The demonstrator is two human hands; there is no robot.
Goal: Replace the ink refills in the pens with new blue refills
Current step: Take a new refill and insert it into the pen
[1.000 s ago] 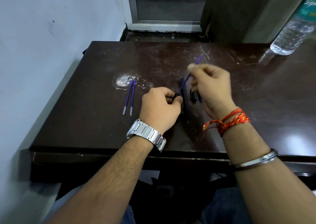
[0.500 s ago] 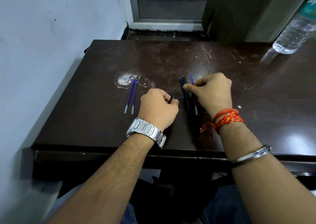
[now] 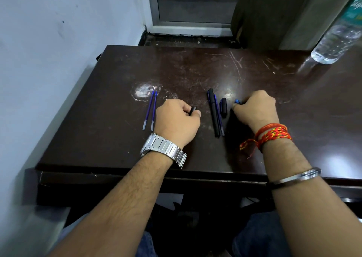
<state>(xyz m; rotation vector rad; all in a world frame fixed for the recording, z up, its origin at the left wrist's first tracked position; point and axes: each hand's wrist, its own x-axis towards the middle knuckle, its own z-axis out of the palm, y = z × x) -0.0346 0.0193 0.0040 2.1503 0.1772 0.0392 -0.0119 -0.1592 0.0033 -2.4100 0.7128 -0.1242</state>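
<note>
My left hand (image 3: 177,122) rests on the dark table (image 3: 293,104), fingers closed around a black pen barrel (image 3: 193,110) whose end pokes out by the thumb. Two blue refills (image 3: 150,111) lie side by side just left of that hand. A black pen (image 3: 213,112) lies in the middle with a blue refill (image 3: 219,115) right beside it. A short black cap (image 3: 223,105) lies next to those. My right hand (image 3: 255,111) sits right of the cap, fingers curled over a small blue piece (image 3: 237,101); most of it is hidden.
A clear plastic water bottle (image 3: 337,39) stands at the table's far right. A pale wall runs along the left side. A white worn patch (image 3: 144,92) marks the tabletop near the two refills. The table's front edge is just under my wrists.
My right hand pulled a blue refill out, laid it down beside the black pen, then moved right to the small blue piece. My left hand stayed put holding the barrel.
</note>
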